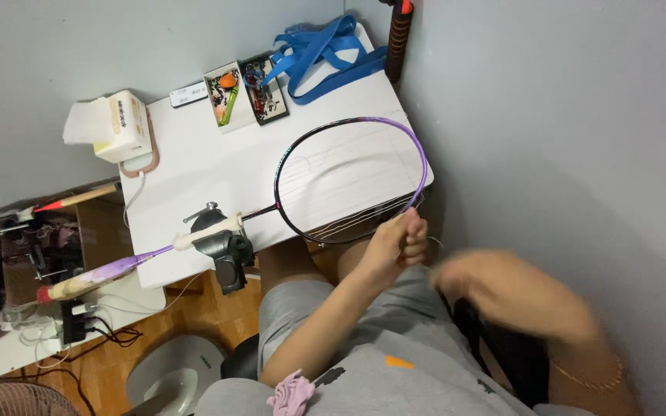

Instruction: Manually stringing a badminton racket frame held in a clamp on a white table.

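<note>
Two bare hands work at the lower right rim of a racket [348, 181] that lies across a white table [194, 169] in the middle of the frame; the racket's purple and black hoop sits to the right of centre, its shaft runs down and left through a black clamp [225, 250] at the table's near edge, and the handle [90, 279] pokes past the edge toward the lower left. The left hand [396, 243] is curled shut at the hoop's lower right, fingers pinched on what looks like a thin string [348, 225] by the frame; the right hand [495, 289], just right of it and lower, is blurred, so I cannot tell whether its fingers are open or closed. The strings in the hoop look loose and sparse, mostly near the bottom. Toward the table's far edge, in the upper part of the frame, lie a blue strap [317, 54], two small trays [244, 92] of bits, a remote [188, 94] and a tissue box [117, 123] at the upper left. A fan [9, 399] shows at the bottom left corner.
</note>
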